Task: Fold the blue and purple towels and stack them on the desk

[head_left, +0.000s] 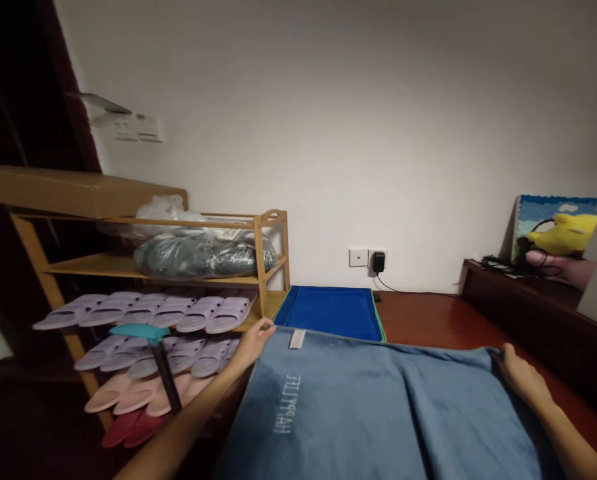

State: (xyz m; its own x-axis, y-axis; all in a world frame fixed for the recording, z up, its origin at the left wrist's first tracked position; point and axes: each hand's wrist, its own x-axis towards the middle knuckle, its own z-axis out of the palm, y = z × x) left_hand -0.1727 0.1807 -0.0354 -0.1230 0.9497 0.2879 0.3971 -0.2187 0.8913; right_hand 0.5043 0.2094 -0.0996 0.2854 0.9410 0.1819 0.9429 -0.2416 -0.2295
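Note:
A blue-grey towel [348, 407] hangs stretched out in front of me, with mirrored-looking "HAPPY LIFE" lettering and a small white tag along its upper edge. Its upper left corner is pinched in my left hand [258, 339]. My right hand [521, 373] grips the upper right corner, its fingertips partly hidden by the fabric. Between the hands the upper edge runs nearly straight, and a deep fold drops down right of the middle. Just beyond it, a bright blue folded cloth [333, 310] with green edging lies flat on the reddish-brown wooden surface [418, 317].
A wooden rack [261, 267] on the left holds rows of slippers [168, 310], a plastic-wrapped bundle [203, 252] and a cardboard box [78, 190]. A turquoise-topped handle [141, 332] stands before it. Behind are a plugged-in black adapter [378, 262] and a yellow plush toy [563, 232].

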